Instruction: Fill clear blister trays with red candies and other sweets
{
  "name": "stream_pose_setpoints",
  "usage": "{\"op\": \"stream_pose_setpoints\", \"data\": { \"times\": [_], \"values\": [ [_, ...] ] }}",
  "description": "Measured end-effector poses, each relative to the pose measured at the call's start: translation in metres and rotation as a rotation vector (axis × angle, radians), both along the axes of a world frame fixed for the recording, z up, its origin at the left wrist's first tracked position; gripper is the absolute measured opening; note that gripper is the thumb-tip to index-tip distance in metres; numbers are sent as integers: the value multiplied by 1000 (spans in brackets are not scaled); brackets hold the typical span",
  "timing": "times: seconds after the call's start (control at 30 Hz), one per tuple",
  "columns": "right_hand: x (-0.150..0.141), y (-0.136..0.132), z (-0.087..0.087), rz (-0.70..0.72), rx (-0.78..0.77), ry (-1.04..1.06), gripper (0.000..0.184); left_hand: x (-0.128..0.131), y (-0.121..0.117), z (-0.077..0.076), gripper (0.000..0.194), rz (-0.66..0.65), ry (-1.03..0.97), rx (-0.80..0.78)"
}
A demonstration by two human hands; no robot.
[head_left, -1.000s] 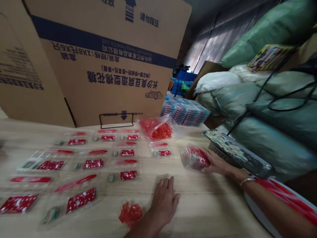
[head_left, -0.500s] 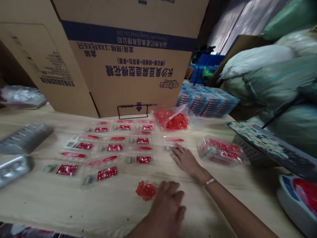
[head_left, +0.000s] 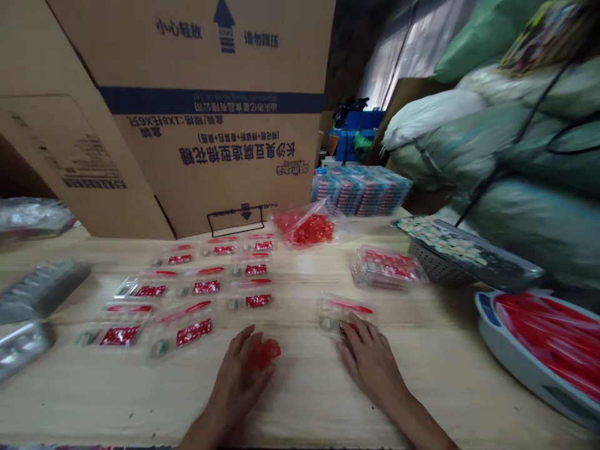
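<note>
My left hand point(head_left: 241, 372) is curved over a small pile of red packets point(head_left: 266, 351) on the table, its thumb and fingers apart around it. The hand partly hides the pile. My right hand point(head_left: 372, 356) has its fingertips on the near edge of a clear plastic tray point(head_left: 328, 306). In that tray lie a red stick point(head_left: 351, 306), a small pale-green piece and a red spotted packet, mostly covered by the fingers. Left of my hands, several similar trays lie in rows, among them one with a red spotted packet point(head_left: 194, 332).
A large cardboard box point(head_left: 225, 181) stands behind the trays. Nearby are a bag of red pieces point(head_left: 312, 228), stacked filled trays point(head_left: 387, 269) and stacked blue packs point(head_left: 360, 187). At the right are a dark tray of pale pieces point(head_left: 450, 244) and a basin of red items point(head_left: 510, 362).
My right hand has drawn the clear tray nearer and to the right. My left hand has moved left onto the red packets. The camera view has turned somewhat to the right.
</note>
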State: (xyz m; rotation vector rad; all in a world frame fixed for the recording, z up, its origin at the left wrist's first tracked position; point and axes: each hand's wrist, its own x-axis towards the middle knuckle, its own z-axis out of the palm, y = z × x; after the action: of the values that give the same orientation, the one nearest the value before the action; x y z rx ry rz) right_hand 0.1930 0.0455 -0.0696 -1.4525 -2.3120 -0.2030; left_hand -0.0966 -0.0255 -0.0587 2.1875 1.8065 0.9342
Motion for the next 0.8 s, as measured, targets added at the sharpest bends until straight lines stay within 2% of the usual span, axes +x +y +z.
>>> {"op": "stream_pose_setpoints", "data": {
  "times": [0.1,0.17,0.27,0.33,0.43,0.5,0.57,0.7,0.8],
  "values": [
    [-9,7,16,75,-10,53,29,-3,6,-4,50,-69,78,30],
    [-21,11,21,129,-39,68,27,-2,6,-7,37,-93,109,29],
    [-37,15,13,99,-76,31,30,0,2,-9,15,-93,84,1],
    [-42,16,3,75,-94,-12,38,0,-5,-9,20,-86,56,-2],
    [-42,13,-8,72,-105,-18,45,-3,-15,-11,41,-43,4,-1],
    [-43,7,-9,80,-93,21,42,-6,-19,-10,40,-17,-43,-27],
    [-51,-3,-6,151,-87,71,40,-7,-20,-8,36,-18,-79,-61],
    [-87,-30,-12,384,-148,116,52,-1,-24,-7,41,-55,-115,-76],
    [-121,-45,-30,409,-117,107,58,2,-32,-14,52,-49,-150,-22]
  ]
}}
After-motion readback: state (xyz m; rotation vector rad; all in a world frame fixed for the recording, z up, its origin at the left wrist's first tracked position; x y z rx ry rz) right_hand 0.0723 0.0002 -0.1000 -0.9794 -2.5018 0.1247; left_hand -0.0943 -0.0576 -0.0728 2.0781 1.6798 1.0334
